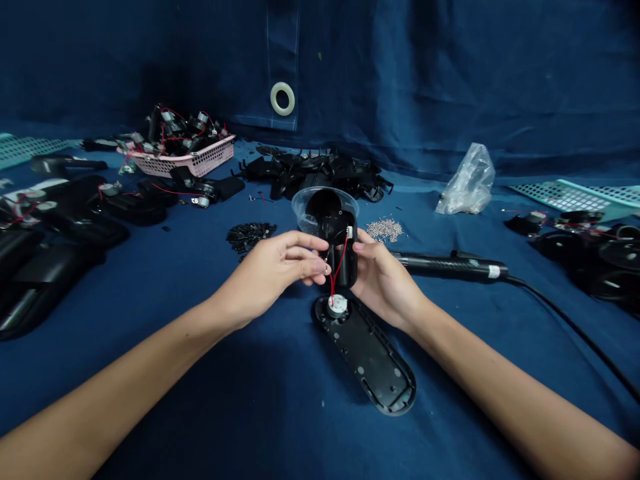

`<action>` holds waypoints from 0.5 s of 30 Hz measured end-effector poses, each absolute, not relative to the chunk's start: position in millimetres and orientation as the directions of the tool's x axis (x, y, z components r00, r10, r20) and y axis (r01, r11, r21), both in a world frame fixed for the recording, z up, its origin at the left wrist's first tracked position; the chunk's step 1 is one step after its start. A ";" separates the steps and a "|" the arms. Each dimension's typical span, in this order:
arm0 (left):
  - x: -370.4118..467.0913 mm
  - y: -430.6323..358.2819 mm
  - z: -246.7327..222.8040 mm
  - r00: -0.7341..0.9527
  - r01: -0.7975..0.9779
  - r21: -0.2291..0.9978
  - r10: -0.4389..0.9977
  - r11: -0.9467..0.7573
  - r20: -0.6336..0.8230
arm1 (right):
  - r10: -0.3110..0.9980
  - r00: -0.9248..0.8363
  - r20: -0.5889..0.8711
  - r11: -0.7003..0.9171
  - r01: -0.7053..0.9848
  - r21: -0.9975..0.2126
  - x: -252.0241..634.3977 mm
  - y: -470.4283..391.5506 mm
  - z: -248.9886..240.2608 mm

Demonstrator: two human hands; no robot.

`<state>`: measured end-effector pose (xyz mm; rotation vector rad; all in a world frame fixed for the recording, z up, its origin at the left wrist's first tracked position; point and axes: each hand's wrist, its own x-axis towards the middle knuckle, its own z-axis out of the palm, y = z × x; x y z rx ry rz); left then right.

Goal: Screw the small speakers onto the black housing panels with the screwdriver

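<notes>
My right hand (383, 280) grips a black plastic housing (327, 220) by its right side, holding it upright above the blue cloth. At the housing's left edge, the fingers of my left hand (280, 270) are pinched together on a small part that I cannot make out clearly. Red wires (341, 263) run from a white connector (349, 232) on the housing down to a round silver-and-white motor (337, 305). That motor sits at the upper end of a long black cover (373, 357), which lies with its inner side up on the cloth.
Behind the housing are a clear bowl (301, 203) and black parts (345, 170). Screws (385, 230) and a corded black tool (450, 265) lie right, near a plastic bag (469, 183). Left are small black pieces (250, 235), a pink basket (200, 160) and black housings (45, 280).
</notes>
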<state>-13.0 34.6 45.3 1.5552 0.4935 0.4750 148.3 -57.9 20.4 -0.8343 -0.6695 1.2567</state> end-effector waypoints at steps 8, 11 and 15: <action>-14.8 39.1 44.6 0.832 0.199 0.962 0.551 -0.188 -0.065 | 0.986 0.165 0.012 0.097 -0.522 -0.847 147.3 -58.8 20.4; -14.3 40.3 45.0 0.826 0.210 0.950 0.561 -0.229 -0.047 | 0.990 0.140 0.011 0.082 -0.509 -0.857 146.3 -59.0 19.9; -13.8 40.3 45.8 0.851 0.170 0.968 0.523 -0.186 -0.049 | 0.992 0.126 -0.016 0.049 -0.493 -0.869 144.6 -59.5 20.9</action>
